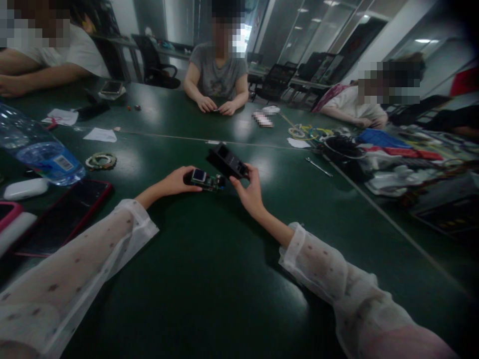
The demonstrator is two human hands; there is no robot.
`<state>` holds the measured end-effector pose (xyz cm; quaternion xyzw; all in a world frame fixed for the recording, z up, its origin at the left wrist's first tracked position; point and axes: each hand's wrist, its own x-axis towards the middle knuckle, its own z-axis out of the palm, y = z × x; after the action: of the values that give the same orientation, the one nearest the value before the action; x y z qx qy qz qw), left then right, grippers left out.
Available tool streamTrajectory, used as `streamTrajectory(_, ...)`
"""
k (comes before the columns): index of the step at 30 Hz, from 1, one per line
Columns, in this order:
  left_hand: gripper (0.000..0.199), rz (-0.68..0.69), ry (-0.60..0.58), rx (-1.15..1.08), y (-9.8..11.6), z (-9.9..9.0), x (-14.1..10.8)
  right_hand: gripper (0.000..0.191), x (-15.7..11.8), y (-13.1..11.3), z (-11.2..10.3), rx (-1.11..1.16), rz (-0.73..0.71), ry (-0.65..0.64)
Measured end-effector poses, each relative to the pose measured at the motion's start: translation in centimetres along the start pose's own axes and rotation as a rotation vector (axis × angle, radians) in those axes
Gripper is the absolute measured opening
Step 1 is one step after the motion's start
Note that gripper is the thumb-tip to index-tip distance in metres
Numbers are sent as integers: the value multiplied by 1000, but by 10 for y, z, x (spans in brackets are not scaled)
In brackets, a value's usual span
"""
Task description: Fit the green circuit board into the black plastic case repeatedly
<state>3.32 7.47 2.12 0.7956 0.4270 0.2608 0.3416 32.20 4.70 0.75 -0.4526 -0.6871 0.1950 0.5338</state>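
Near the middle of the dark green table (179,279), my left hand (175,180) is closed on a small green circuit board (207,182) with a little screen at its left end. Just to the right, my right hand (250,192) grips a black rectangular case (228,160) by its lower right end. The case is tilted, its far end pointing up and left. Board and case are close together; whether they touch is hard to tell.
At left are a water bottle (45,154), a red-edged phone (63,217), a white earphone case (26,189) and a bracelet (101,161). A wrench (319,167) and tangled cables (340,144) lie right. Several people sit around the table.
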Motion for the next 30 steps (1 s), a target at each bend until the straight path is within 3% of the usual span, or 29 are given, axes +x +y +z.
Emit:
streamTrajectory(3, 60, 15, -5, 8, 1, -1, 1, 55, 2, 16, 0, -8, 88, 105)
streamTrajectory(7, 61, 2, 0, 37, 0, -1, 1, 56, 3, 34, 2, 8, 253, 80)
streamTrajectory(14, 63, -10, -10, 41, 0, -1, 0, 51, 2, 31, 4, -141, 234, -45)
streamTrajectory(19, 61, 11, -7, -11, 2, -1, -1, 73, 1, 36, 3, -200, 231, -27)
streamTrajectory(21, 58, 11, 28, -105, 1, -1, 0, 78, 0, 40, 3, -192, 206, -16)
streamTrajectory(26, 51, -88, 265, -315, -11, 0, 3, 75, -1, 44, 3, -132, 183, -24)
streamTrajectory(30, 32, -88, 291, -285, -20, 1, 5, 72, -1, 45, 0, -146, 139, -90)
